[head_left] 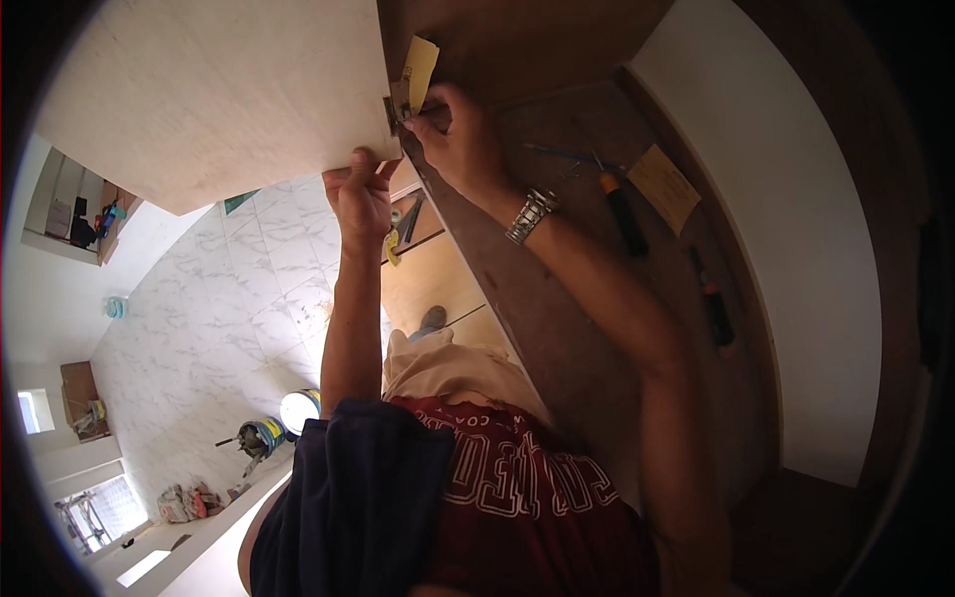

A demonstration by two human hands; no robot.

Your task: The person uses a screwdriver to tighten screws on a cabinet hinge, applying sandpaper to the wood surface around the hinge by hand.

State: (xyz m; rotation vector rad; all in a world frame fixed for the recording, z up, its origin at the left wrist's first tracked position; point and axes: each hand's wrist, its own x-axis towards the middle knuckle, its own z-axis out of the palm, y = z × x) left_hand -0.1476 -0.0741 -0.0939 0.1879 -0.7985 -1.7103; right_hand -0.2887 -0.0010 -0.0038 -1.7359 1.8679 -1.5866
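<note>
A large pale wooden door panel [229, 90] fills the upper left. My left hand [360, 199] is closed on its lower corner, thumb on the face and fingers round the edge. A small metal hinge [391, 111] sits at the panel's right edge, against the dark brown cabinet. My right hand [463, 144], with a metal watch [531, 216] on the wrist, pinches at this hinge with thumb and fingers. Just above the fingertips a yellow paper slip [422, 66] sticks up; what holds it is hidden.
Inside the brown cabinet lie an orange-and-black screwdriver [622, 214], a second orange-and-black tool [712, 298], a pencil [567, 155] and a tan paper piece [662, 189]. A yellow tape measure [392, 247] rests below my left hand. Buckets [264, 438] stand on the marble-patterned floor [219, 318].
</note>
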